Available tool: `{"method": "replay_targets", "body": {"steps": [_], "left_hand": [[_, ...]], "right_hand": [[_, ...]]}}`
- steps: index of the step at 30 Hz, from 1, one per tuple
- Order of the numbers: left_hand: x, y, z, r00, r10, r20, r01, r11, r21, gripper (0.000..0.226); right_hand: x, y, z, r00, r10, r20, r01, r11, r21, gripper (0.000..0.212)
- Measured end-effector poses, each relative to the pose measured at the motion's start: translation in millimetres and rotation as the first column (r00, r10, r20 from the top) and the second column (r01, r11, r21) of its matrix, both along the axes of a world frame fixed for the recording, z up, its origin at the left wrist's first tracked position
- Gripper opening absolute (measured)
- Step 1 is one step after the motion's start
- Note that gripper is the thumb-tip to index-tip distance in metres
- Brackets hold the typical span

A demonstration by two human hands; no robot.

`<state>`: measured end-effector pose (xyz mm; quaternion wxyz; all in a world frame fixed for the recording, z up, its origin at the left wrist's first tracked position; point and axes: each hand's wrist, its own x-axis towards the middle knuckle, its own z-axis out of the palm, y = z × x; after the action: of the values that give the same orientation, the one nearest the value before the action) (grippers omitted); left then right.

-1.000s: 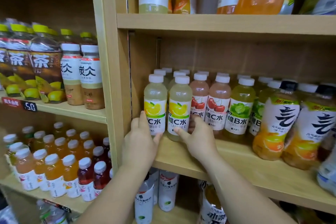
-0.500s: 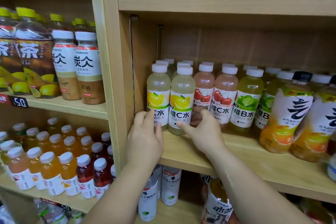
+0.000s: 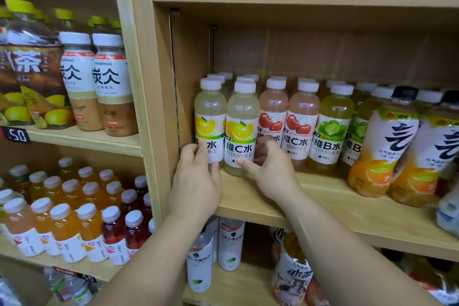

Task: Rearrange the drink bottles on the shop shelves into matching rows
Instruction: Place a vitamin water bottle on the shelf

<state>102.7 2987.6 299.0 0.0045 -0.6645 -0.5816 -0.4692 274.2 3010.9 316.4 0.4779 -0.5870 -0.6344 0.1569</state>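
Two lemon vitamin C water bottles stand at the left front of the middle shelf (image 3: pixel 323 204). My left hand (image 3: pixel 196 181) grips the lower label of the left lemon bottle (image 3: pixel 210 112), beside the shelf's side wall. My right hand (image 3: pixel 270 171) holds the right lemon bottle (image 3: pixel 242 117), with the thumb on its front and the fingers curled behind its right side. To their right stand two cherry bottles (image 3: pixel 301 112), then lime vitamin B bottles (image 3: pixel 334 117). More white-capped bottles line up behind each of them.
Large orange drink bottles (image 3: pixel 387 146) with black caps lean at the right of the same shelf. A wooden upright (image 3: pixel 146 82) divides off the left bay with lemon tea (image 3: pixel 32 77), latte bottles (image 3: pixel 111 82) and rows of juice bottles (image 3: pixel 67 226). White bottles (image 3: pixel 201 261) stand on the shelf below.
Both hands stay on the two front lemon bottles. My view has drifted slightly downward and closer, and the bottles look almost unmoved.
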Motion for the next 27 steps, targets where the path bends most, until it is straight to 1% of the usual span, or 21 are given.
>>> {"method": "replay_targets", "body": {"steps": [2,4,6,9,12,14,16,17,18,19,21,22,23,25,27], "left_hand": [[-1,-4,1,0.999,-0.027,0.027,0.027,1.0,0.001,0.06],[-5,-15,3,0.996,-0.079,0.049,0.077,0.997,0.03,0.06],[-11,-31,10,0.987,-0.156,0.046,0.149,0.979,0.138,0.055],[-22,-56,49,0.982,-0.187,0.012,0.17,0.92,0.353,0.043],[-37,-76,115,0.993,-0.109,-0.054,0.12,0.824,0.554,0.039],[-50,-80,158,0.997,-0.022,-0.073,0.064,0.766,0.64,0.037],[-64,-76,198,0.994,0.083,-0.076,-0.009,0.729,0.685,0.04],[-70,-70,216,0.988,0.129,-0.08,-0.04,0.728,0.685,0.044],[-74,-63,234,0.982,0.171,-0.086,-0.07,0.74,0.669,0.048],[-78,-56,250,0.973,0.211,-0.096,-0.102,0.762,0.64,0.053],[-81,-41,273,0.958,0.258,-0.127,-0.143,0.811,0.567,0.062],[-81,-35,279,0.959,0.249,-0.136,-0.141,0.834,0.534,0.064],[-80,-29,282,0.964,0.226,-0.138,-0.128,0.853,0.507,0.066],[-79,-21,277,0.975,0.177,-0.136,-0.09,0.869,0.487,0.066],[-78,-16,271,0.983,0.137,-0.126,-0.061,0.875,0.481,0.065]], "right_hand": [[-1,-2,-1,1.0,-0.015,-0.022,0.015,1.0,0.016,0.054],[0,-13,1,0.997,-0.073,-0.033,0.077,0.991,0.108,0.053],[-1,-34,10,0.997,-0.071,-0.042,0.08,0.962,0.262,0.043],[-8,-67,50,1.0,0.022,0.008,-0.023,0.88,0.475,0.025],[-22,-96,115,0.993,0.095,0.069,-0.116,0.727,0.677,0.02],[-30,-109,160,0.988,0.137,0.066,-0.14,0.652,0.745,0.016],[-36,-112,202,0.988,0.128,0.09,-0.15,0.613,0.775,0.015],[-38,-110,222,0.989,0.098,0.114,-0.15,0.612,0.777,0.017],[-41,-106,240,0.988,0.059,0.145,-0.149,0.631,0.761,0.021],[-44,-99,257,0.984,0.014,0.18,-0.141,0.678,0.721,0.027],[-49,-85,284,0.969,-0.057,0.241,-0.097,0.808,0.581,0.045],[-52,-77,294,0.964,-0.065,0.26,-0.076,0.863,0.5,0.053],[-55,-71,302,0.961,-0.049,0.271,-0.074,0.902,0.425,0.055],[-63,-59,313,0.96,0.035,0.279,-0.13,0.935,0.33,0.043],[-70,-45,320,0.967,0.096,0.236,-0.166,0.94,0.297,0.028]]}}
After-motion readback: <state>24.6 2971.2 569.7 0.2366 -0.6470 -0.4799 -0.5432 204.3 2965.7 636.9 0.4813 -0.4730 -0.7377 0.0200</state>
